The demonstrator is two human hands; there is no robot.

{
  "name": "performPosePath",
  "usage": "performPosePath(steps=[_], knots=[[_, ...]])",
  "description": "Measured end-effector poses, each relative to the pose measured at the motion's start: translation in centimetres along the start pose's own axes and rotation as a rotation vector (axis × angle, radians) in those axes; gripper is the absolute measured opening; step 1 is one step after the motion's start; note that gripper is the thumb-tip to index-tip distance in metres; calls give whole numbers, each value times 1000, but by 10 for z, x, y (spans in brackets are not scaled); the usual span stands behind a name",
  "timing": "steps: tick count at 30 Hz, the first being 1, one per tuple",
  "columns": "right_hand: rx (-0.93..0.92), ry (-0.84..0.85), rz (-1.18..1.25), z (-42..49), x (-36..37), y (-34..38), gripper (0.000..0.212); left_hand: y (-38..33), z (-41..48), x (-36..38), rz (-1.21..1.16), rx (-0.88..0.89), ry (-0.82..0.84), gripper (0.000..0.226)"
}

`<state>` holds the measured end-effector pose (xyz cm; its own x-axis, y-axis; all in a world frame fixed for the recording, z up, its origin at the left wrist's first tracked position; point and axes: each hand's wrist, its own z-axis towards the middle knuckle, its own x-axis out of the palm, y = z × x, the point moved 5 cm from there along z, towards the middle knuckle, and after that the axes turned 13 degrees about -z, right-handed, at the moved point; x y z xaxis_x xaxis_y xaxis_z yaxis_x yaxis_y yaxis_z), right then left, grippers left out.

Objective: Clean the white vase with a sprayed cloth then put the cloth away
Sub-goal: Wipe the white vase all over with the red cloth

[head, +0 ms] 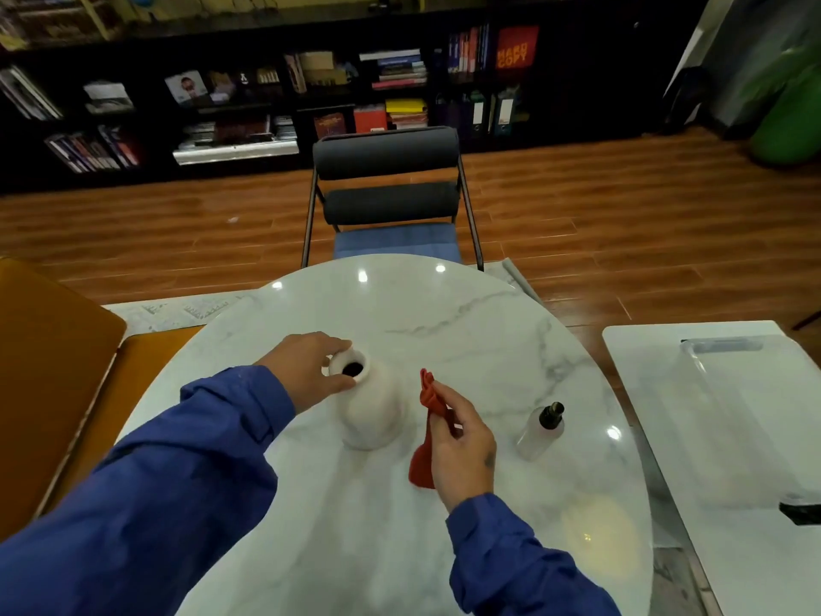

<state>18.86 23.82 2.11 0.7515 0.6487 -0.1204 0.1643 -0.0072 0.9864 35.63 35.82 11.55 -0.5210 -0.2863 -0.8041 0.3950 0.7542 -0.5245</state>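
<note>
A white vase (372, 413) with a dark round mouth stands upright on the round marble table (466, 331). My left hand (306, 369) grips the vase's rim from the left, thumb and fingers on the lip. To the right of the vase, my right hand (462, 442) holds a bunched red cloth (427, 420) just above the tabletop; the cloth hangs down and does not touch the vase. A clear spray bottle (541, 431) with a black top stands further right on the table.
A black chair with a blue seat (391, 188) stands at the table's far side. A white side table (728, 420) sits to the right, an orange surface (49, 349) to the left. Dark bookshelves line the back wall.
</note>
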Motion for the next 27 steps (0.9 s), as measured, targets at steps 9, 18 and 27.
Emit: performPosePath(steps=[9, 18, 27], knots=[[-27, 141, -250, 42, 58, 14, 42, 4, 1, 4, -29, 22, -57, 57], [-414, 91, -379, -14, 53, 6, 45, 3, 4, 1, -46, 37, -63, 58], [-376, 140, -357, -16, 58, 6, 46, 3, 4, 1, -66, 34, -62, 58]])
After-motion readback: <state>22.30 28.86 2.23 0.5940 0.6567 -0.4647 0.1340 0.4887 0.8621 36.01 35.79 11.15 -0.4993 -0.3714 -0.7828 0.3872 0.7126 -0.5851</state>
